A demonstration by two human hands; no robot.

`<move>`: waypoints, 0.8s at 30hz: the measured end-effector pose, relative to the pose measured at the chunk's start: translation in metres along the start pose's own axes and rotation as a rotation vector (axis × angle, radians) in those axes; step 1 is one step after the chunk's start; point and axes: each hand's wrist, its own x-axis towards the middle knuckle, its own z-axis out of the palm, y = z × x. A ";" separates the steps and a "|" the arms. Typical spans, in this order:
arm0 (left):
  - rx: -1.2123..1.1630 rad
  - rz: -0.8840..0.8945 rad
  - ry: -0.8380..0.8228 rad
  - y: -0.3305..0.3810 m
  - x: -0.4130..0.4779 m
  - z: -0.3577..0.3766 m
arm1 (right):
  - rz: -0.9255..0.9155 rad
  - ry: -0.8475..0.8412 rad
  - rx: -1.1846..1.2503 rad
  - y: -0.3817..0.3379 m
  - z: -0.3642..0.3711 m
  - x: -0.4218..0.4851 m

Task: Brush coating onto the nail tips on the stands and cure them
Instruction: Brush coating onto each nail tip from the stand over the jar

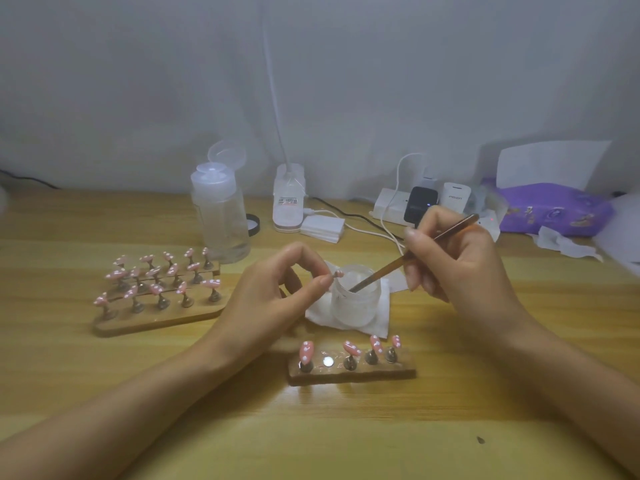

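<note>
- Just beside the rim of the frosted jar (355, 306), the left hand (273, 292) pinches one pink nail tip (338, 274) between thumb and forefinger.
- The right hand (464, 261) grips a thin brush (391, 266) like a pen, its tip dipped inside the jar.
- The jar stands on a white tissue (379, 325) on the table (311, 431).
- Nearer the person, a small wooden stand (353, 375) carries four pink tips and one bare metal spot.
- Further left, more stands (156, 319) hold many pink tips, with a clear pump bottle (220, 216) behind.
</note>
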 end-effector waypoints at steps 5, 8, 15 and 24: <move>-0.028 -0.009 0.039 0.001 0.000 0.000 | 0.082 0.153 0.156 0.011 -0.009 -0.005; -0.116 -0.027 0.022 0.001 0.000 0.001 | 0.148 0.208 0.264 0.018 -0.009 -0.009; -0.092 -0.009 0.017 -0.001 0.000 0.000 | 0.268 0.262 0.376 0.022 -0.011 -0.006; -0.029 0.002 -0.007 -0.001 -0.002 0.000 | 0.245 0.165 0.395 0.021 -0.008 -0.005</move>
